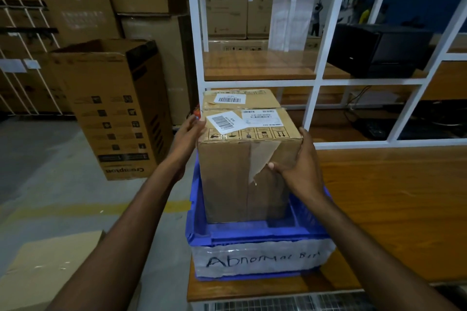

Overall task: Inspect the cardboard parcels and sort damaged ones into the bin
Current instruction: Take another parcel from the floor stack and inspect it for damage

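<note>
A brown cardboard parcel (227, 174) with torn tape down its front stands upright inside the blue bin (255, 232), whose white label reads "Abnormal Bin". White barcode labels lie on the parcel's top. My left hand (188, 131) presses against the parcel's upper left edge. My right hand (300, 166) holds its upper right corner, thumb on the front face and fingers along the right side. A second cardboard parcel (237, 98) with a barcode label sits just behind the first one.
The bin rests on a wooden table (391, 209) at its left end. A white shelf frame (323, 63) rises behind, holding a black device (379, 50). A tall open carton (113, 108) stands on the floor at left; another carton (43, 270) lies at lower left.
</note>
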`<state>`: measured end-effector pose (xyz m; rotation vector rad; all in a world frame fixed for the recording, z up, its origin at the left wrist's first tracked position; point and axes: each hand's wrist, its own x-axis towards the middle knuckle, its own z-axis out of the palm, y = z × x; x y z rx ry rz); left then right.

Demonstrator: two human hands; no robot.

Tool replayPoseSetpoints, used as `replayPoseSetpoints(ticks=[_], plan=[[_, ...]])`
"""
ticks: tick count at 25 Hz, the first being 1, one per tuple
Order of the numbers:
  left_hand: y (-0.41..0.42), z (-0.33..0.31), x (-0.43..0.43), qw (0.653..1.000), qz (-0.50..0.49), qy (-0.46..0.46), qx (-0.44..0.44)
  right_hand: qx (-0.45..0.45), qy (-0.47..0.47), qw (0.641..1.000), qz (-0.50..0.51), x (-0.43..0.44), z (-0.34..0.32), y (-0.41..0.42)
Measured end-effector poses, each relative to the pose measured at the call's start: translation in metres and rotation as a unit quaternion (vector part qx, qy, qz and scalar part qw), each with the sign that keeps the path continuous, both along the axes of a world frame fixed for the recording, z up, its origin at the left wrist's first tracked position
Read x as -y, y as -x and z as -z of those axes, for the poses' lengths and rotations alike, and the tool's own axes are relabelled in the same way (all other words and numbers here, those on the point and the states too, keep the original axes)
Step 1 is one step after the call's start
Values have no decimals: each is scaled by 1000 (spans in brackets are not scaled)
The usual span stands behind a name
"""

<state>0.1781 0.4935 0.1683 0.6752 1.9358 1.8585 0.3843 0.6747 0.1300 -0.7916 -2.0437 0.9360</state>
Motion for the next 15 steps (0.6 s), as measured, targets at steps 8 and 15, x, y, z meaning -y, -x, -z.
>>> replayPoseSetpoints(ticks=[8, 15], plan=[[-36, 4, 17, 995, 22, 49, -86, 61, -75, 994, -41, -18, -14, -6], [-50, -3, 14, 987, -45, 88, -129, 69, -88, 992, -65, -18, -22, -11]])
